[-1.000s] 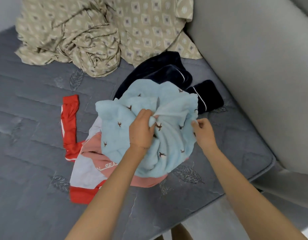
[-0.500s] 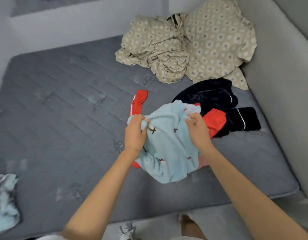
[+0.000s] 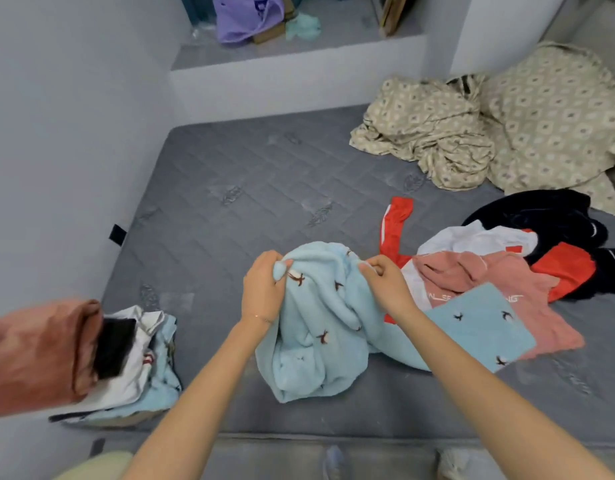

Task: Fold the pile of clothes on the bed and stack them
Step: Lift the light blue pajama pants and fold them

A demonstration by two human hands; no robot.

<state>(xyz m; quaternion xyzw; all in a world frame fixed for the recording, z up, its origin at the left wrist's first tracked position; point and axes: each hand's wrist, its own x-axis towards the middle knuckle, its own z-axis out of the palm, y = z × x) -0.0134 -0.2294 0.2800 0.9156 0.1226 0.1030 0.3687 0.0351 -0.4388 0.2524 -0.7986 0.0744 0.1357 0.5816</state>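
A fluffy light-blue garment with small brown bird prints [image 3: 319,327] hangs crumpled over the grey mattress [image 3: 250,202]. My left hand [image 3: 262,289] grips its upper left edge and my right hand [image 3: 385,285] pinches its upper right edge. One flat part of it trails right over a pink sweatshirt [image 3: 479,275]. The unfolded pile to the right also holds a red-and-white garment [image 3: 396,220] and a dark navy garment [image 3: 541,213]. A stack of folded clothes [image 3: 132,368] lies at the mattress's near left corner.
A crumpled beige patterned sheet [image 3: 437,140] and a matching pillow [image 3: 555,119] lie at the far right. A blurred reddish-brown object [image 3: 39,351] covers part of the stack. Grey walls close in the left; a ledge at the back holds a purple bag [image 3: 247,15].
Both hands have lifted the blue garment off the pile and carried it left. My view has swung left and up, bringing the folded stack and ledge into sight.
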